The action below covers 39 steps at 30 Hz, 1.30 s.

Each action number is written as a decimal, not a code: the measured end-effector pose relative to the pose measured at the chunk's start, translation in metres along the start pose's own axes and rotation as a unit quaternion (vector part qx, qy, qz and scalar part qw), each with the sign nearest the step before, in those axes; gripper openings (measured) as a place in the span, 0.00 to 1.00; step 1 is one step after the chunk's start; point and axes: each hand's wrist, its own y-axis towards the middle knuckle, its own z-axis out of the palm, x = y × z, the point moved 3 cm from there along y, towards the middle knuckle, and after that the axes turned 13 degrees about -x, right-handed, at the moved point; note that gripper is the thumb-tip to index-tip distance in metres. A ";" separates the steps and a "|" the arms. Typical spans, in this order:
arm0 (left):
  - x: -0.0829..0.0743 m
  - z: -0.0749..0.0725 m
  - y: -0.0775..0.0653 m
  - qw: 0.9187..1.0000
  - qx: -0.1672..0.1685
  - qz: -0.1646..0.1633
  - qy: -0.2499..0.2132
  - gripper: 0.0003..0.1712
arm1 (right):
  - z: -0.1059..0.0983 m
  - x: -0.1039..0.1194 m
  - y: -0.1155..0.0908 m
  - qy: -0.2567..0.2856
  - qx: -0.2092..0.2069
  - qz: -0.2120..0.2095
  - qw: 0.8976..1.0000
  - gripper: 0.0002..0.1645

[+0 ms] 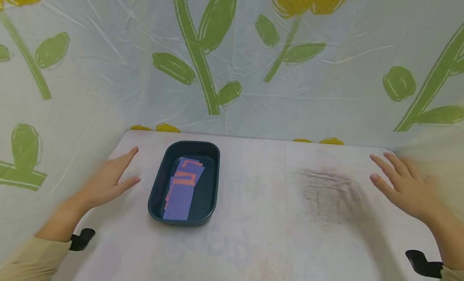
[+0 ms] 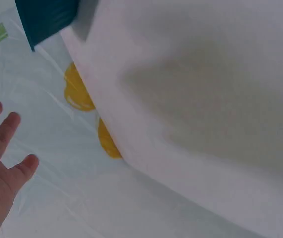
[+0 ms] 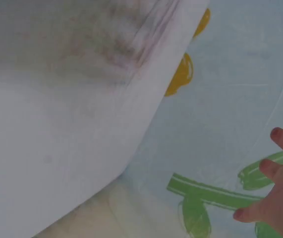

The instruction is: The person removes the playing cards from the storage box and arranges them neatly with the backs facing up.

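A dark teal tray (image 1: pixel 208 204) stands on the white table, left of its middle. Inside it lie several overlapping playing cards (image 1: pixel 179 200), blue-purple patterned with orange-red marks. My left hand (image 1: pixel 108 182) is held to the left of the tray, apart from it, fingers extended and holding nothing. Over the right side of the table my right hand (image 1: pixel 409 188) hovers with its fingers spread, also holding nothing. In the left wrist view a corner of the tray (image 2: pixel 49 20) shows at the top, away from the left hand (image 2: pixel 2 168). The right wrist view shows the right hand (image 3: pixel 280 183) beyond the table edge.
The white tabletop (image 1: pixel 261 200) carries a dark smudged patch (image 1: pixel 330 192) on its right half. A pale sheet (image 1: pixel 253 112) printed with green leaves and yellow flowers hangs behind the table and along its sides.
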 end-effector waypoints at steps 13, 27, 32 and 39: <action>-0.017 0.036 0.013 0.899 0.065 -0.292 -0.320 0.36 | 0.001 0.038 0.054 0.238 0.026 0.062 0.969 0.20; -0.018 0.052 0.013 0.874 0.088 -0.335 -0.340 0.36 | 0.036 0.124 0.107 0.391 0.141 0.045 0.908 0.22; -0.017 0.054 0.012 0.865 0.079 -0.346 -0.354 0.36 | 0.054 0.144 0.115 0.409 0.167 0.048 0.896 0.25; -0.019 0.058 0.013 0.855 0.076 -0.362 -0.363 0.35 | 0.074 0.171 0.125 0.443 0.195 0.059 0.873 0.26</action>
